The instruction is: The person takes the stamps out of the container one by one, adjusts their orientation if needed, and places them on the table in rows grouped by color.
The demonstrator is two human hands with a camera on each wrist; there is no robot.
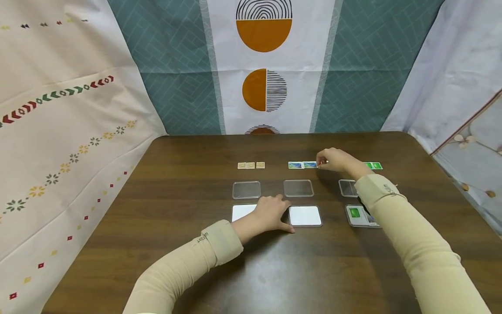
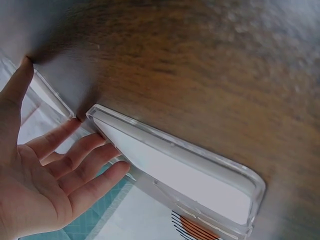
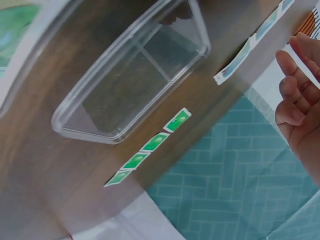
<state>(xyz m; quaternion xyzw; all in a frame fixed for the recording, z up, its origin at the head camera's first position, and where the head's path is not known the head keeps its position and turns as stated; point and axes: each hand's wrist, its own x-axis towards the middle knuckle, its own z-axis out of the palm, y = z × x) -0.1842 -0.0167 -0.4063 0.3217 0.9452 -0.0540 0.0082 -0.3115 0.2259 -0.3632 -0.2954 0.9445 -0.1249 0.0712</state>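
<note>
My left hand (image 1: 270,213) has its fingers spread between two clear plastic cases with white inserts. Its thumb is by the front left corner of the middle case (image 1: 305,216), while the left case (image 1: 242,211) is partly hidden behind the hand. In the left wrist view the palm (image 2: 45,185) shows, holding nothing. My right hand (image 1: 333,159) is over the right end of a row of small blue picture stamps (image 1: 295,165), covering part of it. The right wrist view shows its fingers (image 3: 291,87) loosely bent, with no stamp visible between them.
Clear lids (image 1: 246,190) stand in a row behind the cases. The right case (image 1: 354,221) holds a green stamp and is partly covered by my right sleeve. Several green stamps (image 3: 154,142) lie at the back right, tan stamps (image 1: 250,165) at the back left.
</note>
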